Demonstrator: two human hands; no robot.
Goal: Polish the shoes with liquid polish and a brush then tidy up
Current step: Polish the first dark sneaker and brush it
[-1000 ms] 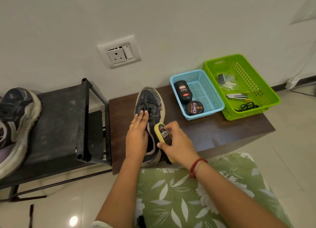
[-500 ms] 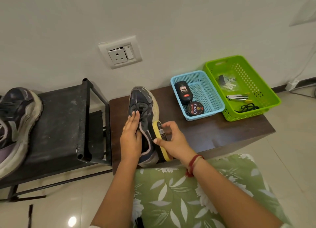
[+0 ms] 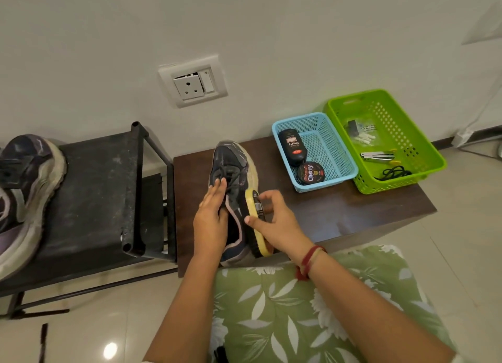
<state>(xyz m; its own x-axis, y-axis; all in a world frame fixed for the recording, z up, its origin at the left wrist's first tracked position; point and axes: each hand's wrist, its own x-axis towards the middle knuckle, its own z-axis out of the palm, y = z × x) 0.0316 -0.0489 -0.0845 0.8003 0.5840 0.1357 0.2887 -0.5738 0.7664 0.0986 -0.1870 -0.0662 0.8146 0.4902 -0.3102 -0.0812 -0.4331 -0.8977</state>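
A dark sneaker [image 3: 231, 167] lies tipped on its side on the brown table [image 3: 339, 213]. My left hand [image 3: 210, 221] rests flat on its laces and collar, fingers straight. My right hand [image 3: 277, 224] grips a yellow-backed brush [image 3: 255, 215], whose bristles press against the shoe's right side. The liquid polish bottle [image 3: 292, 147] and a round Cherry polish tin [image 3: 310, 174] lie in the blue basket [image 3: 336, 145]. The second sneaker [image 3: 24, 188] sits on the black rack [image 3: 92, 199] at the left.
A green basket [image 3: 423, 150] with a stapler, black cord and small items stands at the table's right end. A green leaf-print cushion [image 3: 312, 313] lies below my arms. A wall socket [image 3: 193, 82] is behind the table. Tiled floor surrounds everything.
The shoe has tilted further onto its side and shifted left. My right hand slid the brush down along the shoe's right side toward the heel.
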